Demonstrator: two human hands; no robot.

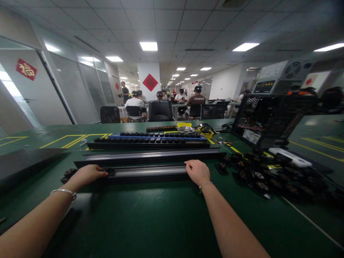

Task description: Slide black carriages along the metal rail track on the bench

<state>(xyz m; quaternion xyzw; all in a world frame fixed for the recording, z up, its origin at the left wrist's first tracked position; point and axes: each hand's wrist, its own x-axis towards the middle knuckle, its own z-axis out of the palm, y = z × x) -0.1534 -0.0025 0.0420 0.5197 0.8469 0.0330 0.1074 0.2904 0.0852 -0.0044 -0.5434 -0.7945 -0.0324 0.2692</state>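
Note:
A long black rail (150, 172) with a shiny grey channel lies crosswise on the green table, nearest to me. My left hand (87, 175) is closed at its left end, thumb and fingers on a small dark part (105, 170) in the channel. Another dark part (69, 173) shows just left of that hand; its details are blurred. My right hand (198, 172) is closed over the rail's right end, fingers curled on its edge. Directly behind lies a second black rail (153, 154). Farther back, a third rail (150, 144) lies beside rows of small black parts (158, 139).
Many black parts (268, 175) are heaped on the right, near a white bar (290, 157). An open computer case (268, 114) stands behind them. A round metal dish (186, 129) and cables lie at the back. A dark flat panel (29, 163) is at left. People sit farther away.

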